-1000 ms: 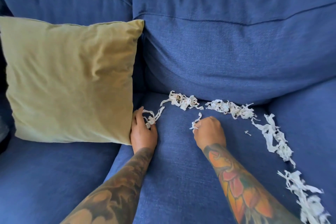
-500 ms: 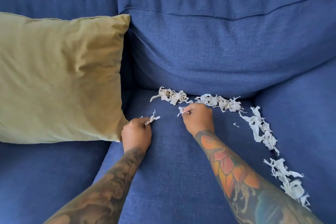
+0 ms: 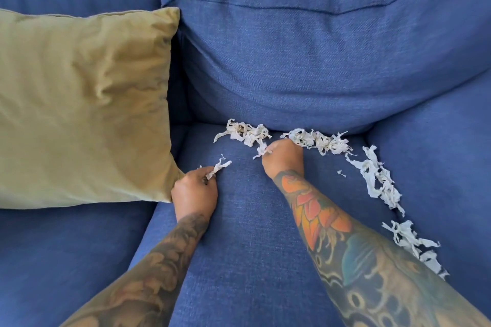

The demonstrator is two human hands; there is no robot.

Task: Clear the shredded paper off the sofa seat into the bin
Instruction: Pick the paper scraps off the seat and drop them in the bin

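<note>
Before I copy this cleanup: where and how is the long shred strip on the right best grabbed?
Take the long strip at its thick tangled middle, coming from above with the right hand. It lies flat and loose along the seat seam, so a raking pinch likely gathers more than pulling a thin end.

- My head camera looks forward and down, close over the sofa seat (image 3: 247, 260).
- It faces the back cushion (image 3: 305, 61); no second view.

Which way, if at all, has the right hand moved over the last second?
Yes, toward the backrest: the right hand was level with the tiny loose scrap and now sits beyond it, against the rear shredded paper.
</note>
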